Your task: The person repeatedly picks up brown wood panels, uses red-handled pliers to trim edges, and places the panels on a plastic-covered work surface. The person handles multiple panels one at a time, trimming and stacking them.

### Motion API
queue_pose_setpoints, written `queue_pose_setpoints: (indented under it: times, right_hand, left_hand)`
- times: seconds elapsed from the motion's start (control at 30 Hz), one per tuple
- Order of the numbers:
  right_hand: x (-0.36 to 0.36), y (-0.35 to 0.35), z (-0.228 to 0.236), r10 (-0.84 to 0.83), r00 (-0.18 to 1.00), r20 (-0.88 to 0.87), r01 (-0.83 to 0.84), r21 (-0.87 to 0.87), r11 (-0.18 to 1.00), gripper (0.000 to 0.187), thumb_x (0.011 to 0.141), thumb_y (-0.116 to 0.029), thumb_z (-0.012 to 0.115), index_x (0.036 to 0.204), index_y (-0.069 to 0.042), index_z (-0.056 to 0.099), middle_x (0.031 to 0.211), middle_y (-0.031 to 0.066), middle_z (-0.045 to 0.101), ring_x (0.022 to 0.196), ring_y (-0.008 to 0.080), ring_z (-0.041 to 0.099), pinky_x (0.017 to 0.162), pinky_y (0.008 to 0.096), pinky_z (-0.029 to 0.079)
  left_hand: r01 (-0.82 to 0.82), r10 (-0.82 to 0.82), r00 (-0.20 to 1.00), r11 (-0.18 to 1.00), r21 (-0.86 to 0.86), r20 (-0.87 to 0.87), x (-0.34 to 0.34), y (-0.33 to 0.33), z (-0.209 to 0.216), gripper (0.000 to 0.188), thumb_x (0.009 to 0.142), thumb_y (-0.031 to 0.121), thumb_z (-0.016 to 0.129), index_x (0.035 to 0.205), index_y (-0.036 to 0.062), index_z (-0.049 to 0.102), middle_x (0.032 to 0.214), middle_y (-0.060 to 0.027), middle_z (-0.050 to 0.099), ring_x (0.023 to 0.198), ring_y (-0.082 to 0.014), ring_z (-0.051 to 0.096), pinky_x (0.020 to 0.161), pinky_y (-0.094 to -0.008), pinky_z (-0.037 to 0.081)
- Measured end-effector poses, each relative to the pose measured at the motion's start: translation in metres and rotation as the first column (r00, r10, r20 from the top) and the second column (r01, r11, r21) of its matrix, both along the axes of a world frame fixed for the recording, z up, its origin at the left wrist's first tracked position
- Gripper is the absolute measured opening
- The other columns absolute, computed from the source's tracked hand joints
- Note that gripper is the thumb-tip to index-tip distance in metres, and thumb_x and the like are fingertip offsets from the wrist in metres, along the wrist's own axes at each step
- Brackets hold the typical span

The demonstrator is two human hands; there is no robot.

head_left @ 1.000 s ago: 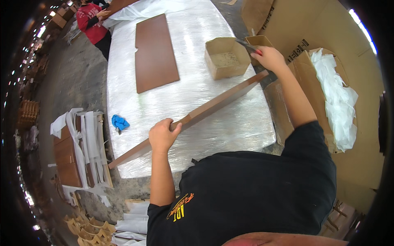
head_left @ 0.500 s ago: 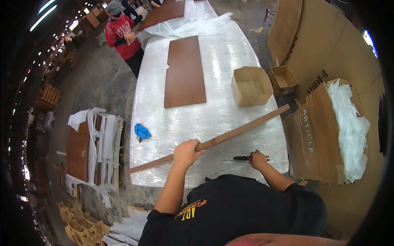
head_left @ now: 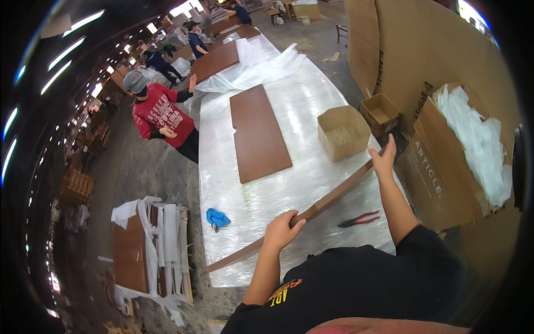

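Observation:
A long, narrow brown wooden strip [head_left: 336, 195] runs slantwise across the near part of the plastic-wrapped table [head_left: 311, 83]. Around its middle my left hand [head_left: 282, 229] is closed, thumb on the near side. At the strip's far right end, my right hand [head_left: 384, 158] has the wood between thumb and fingers. Pliers with red handles [head_left: 360, 220] lie on the wrap between my forearms. Farther left rests a crumpled blue cloth or glove [head_left: 218, 217], with a small object partly under it. Beyond the strip a flat brown wooden panel [head_left: 260, 133] with a small notch lies on the table.
An open cardboard box [head_left: 344, 133] stands on the table's right side, another box [head_left: 381, 111] beyond it. A large carton with white wrapping [head_left: 475, 145] is at right. Wrapped panels [head_left: 130, 253] are stacked at lower left. A person in a red shirt [head_left: 164, 114] stands along the left edge.
My right hand has let go of the pliers, leaving them on the table, and taken the strip's right end. The view has shifted, and the person in red has raised a hand.

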State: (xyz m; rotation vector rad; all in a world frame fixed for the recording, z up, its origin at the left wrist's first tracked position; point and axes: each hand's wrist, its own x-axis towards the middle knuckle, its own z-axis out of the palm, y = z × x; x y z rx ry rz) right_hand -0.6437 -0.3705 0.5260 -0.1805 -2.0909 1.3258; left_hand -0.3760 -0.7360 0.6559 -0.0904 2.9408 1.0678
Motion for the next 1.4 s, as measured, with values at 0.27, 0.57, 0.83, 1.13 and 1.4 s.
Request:
queue_pose_setpoints:
  times: [0.27, 0.57, 0.83, 1.13, 1.4]
  right_hand:
    - [-0.006, -0.022, -0.019, -0.142, 0.981, -0.134, 0.163, 0.163, 0.973, 0.037, 0.074, -0.003, 0.067, 0.11, -0.009, 0.068, 0.168, 0.0297, 0.032, 0.157, 0.0483, 0.027, 0.129, 0.053, 0.023]
    - [-0.013, -0.029, -0.016, -0.214, 0.976, 0.048, 0.198, 0.224, 0.954, 0.029, 0.082, -0.012, 0.072, 0.11, -0.01, 0.066, 0.171, 0.0307, 0.025, 0.156, 0.0502, 0.028, 0.126, 0.0534, 0.027]
    - [-0.009, -0.041, 0.005, -0.205, 0.967, 0.155, 0.177, 0.173, 0.969, 0.032, 0.083, -0.014, 0.071, 0.114, -0.007, 0.066, 0.171, 0.0305, 0.023, 0.153, 0.0509, 0.031, 0.126, 0.053, 0.028]
    - [-0.021, -0.03, 0.003, -0.234, 0.96, 0.155, 0.17, 0.343, 0.924, 0.032, 0.089, -0.028, 0.072, 0.113, -0.007, 0.075, 0.167, 0.0305, 0.028, 0.155, 0.0459, 0.032, 0.124, 0.0529, 0.034]
    - [-0.018, -0.035, 0.029, -0.11, 0.94, 0.323, 0.018, 0.274, 0.962, 0.042, 0.088, -0.027, 0.071, 0.124, -0.005, 0.072, 0.171, 0.0312, 0.017, 0.156, 0.0498, 0.027, 0.126, 0.0512, 0.03]
  left_hand:
    - [0.422, 0.232, 0.468, 0.79, 0.446, -0.853, 0.102, 0.006, 0.179, 0.091, 0.095, 0.072, 0.061, 0.139, -0.0074, 0.063, 0.125, -0.0317, 0.071, 0.115, -0.0463, 0.069, 0.105, -0.0559, 0.052]
    - [0.878, 0.034, 0.476, 0.034, 0.477, -0.879, 0.11, 0.08, 0.182, 0.088, 0.099, 0.068, 0.051, 0.145, -0.0069, 0.053, 0.136, -0.032, 0.058, 0.126, -0.047, 0.056, 0.112, -0.0568, 0.041]
    - [0.575, -0.277, 0.616, -0.481, 0.661, -0.737, 0.085, 0.122, 0.135, 0.085, 0.103, 0.064, 0.042, 0.151, -0.0064, 0.044, 0.146, -0.0323, 0.047, 0.136, -0.0475, 0.043, 0.117, -0.0575, 0.032]
    - [0.388, -0.26, 0.679, -0.666, 0.637, -0.686, 0.085, 0.123, 0.094, 0.083, 0.108, 0.06, 0.032, 0.158, -0.0059, 0.034, 0.157, -0.0327, 0.035, 0.147, -0.0482, 0.029, 0.124, -0.0584, 0.021]
    - [0.364, -0.148, 0.802, -0.646, 0.671, -0.578, 0.125, 0.058, 0.062, 0.081, 0.112, 0.057, 0.024, 0.164, -0.0055, 0.025, 0.166, -0.033, 0.024, 0.157, -0.0488, 0.017, 0.13, -0.0591, 0.011]
